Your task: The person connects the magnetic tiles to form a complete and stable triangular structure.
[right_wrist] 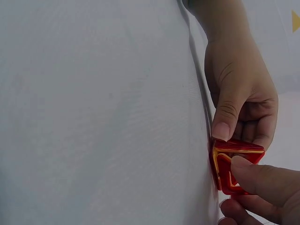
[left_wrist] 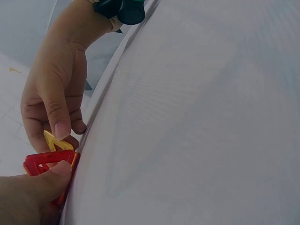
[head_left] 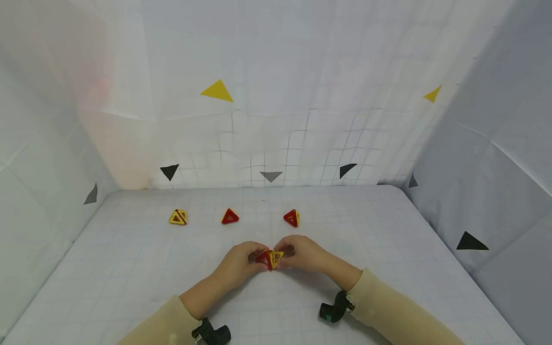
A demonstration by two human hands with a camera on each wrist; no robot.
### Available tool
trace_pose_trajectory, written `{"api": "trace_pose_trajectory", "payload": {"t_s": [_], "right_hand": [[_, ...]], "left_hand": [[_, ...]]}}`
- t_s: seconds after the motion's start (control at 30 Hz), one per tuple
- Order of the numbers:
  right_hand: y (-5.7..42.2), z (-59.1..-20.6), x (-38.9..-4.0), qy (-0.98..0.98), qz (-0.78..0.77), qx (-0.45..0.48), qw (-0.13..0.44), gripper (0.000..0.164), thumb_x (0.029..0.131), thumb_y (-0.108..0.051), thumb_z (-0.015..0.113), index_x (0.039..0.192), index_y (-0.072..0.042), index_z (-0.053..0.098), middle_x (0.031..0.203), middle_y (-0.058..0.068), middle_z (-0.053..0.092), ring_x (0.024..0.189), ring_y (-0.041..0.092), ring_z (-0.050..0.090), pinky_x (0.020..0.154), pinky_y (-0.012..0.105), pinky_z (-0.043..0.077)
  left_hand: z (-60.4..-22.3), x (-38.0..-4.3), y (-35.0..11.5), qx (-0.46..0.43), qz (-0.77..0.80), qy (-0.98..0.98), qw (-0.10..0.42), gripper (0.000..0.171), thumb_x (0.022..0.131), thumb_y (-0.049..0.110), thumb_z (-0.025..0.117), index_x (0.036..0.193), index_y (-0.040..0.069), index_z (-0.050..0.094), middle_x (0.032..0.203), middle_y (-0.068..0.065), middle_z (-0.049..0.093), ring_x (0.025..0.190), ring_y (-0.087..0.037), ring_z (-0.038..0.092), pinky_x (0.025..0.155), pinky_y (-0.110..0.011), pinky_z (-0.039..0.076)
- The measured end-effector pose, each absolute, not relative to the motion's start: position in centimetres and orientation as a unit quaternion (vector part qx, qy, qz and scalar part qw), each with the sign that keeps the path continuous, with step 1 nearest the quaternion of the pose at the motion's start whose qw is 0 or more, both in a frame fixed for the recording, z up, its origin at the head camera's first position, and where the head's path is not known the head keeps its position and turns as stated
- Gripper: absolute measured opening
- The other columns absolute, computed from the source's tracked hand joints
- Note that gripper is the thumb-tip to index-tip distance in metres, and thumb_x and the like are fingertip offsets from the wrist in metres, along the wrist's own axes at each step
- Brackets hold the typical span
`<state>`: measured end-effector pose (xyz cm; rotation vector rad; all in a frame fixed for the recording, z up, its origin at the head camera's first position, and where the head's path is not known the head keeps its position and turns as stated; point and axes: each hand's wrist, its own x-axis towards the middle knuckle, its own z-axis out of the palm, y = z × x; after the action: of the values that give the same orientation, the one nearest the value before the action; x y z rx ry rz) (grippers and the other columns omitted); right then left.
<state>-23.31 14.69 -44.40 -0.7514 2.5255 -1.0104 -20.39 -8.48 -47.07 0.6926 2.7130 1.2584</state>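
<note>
In the head view both hands meet over the white table around a small red and yellow piece built of triangular magnetic tiles. My left hand [head_left: 235, 263] pinches the red tiles [head_left: 263, 258] between thumb and fingers. On the other side, my right hand [head_left: 305, 254] pinches the yellow tile [head_left: 278, 258]. The left wrist view shows the left thumb pressed on a red tile [left_wrist: 40, 161], with the yellow tile [left_wrist: 55, 143] under the right thumb. From the right wrist, red tiles with yellow edges [right_wrist: 239, 146] sit between both thumbs. Fingers hide part of the piece.
Beyond the hands, a yellow tile pyramid [head_left: 178, 217], a red tile pyramid [head_left: 230, 216] and a red and yellow pyramid [head_left: 292, 218] stand in a row on the table [head_left: 129, 249]. White sheets [head_left: 276, 57] with triangular markers enclose the back and sides.
</note>
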Motion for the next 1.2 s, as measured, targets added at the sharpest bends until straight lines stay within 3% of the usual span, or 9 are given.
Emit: {"api": "trace_pose_trajectory", "payload": {"t_s": [0.37,0.87,1.2], "right_hand": [[14.1,-44.5,-23.0,0.900,-0.332,-0.246,0.135,0.032,0.083,-0.026,0.084,0.111,-0.015,0.072,0.094,-0.011,0.066,0.086,0.012,0.057,0.075,0.027,0.050],[13.7,-44.5,-22.8,0.907,-0.320,-0.243,0.123,0.031,0.083,-0.029,0.083,0.110,-0.017,0.073,0.099,-0.010,0.069,0.091,0.012,0.059,0.076,0.030,0.051],[13.4,-44.6,-22.6,0.910,-0.315,-0.249,0.103,0.029,0.083,-0.027,0.083,0.109,-0.017,0.074,0.099,-0.008,0.070,0.092,0.014,0.060,0.075,0.028,0.051]], "left_hand": [[-46.8,-20.5,-8.7,0.233,0.405,0.884,0.035,0.038,0.085,0.018,0.081,0.121,0.011,0.069,0.111,0.001,0.071,0.100,-0.012,0.066,0.089,-0.035,0.054],[-46.8,-20.8,-9.1,0.235,0.427,0.872,0.049,0.028,0.087,0.012,0.078,0.115,0.016,0.072,0.106,0.008,0.072,0.100,-0.009,0.067,0.088,-0.031,0.054],[-46.6,-20.6,-9.1,0.250,0.419,0.872,0.032,0.030,0.086,0.009,0.078,0.115,0.012,0.073,0.108,0.002,0.073,0.101,-0.013,0.068,0.087,-0.032,0.055]]}}
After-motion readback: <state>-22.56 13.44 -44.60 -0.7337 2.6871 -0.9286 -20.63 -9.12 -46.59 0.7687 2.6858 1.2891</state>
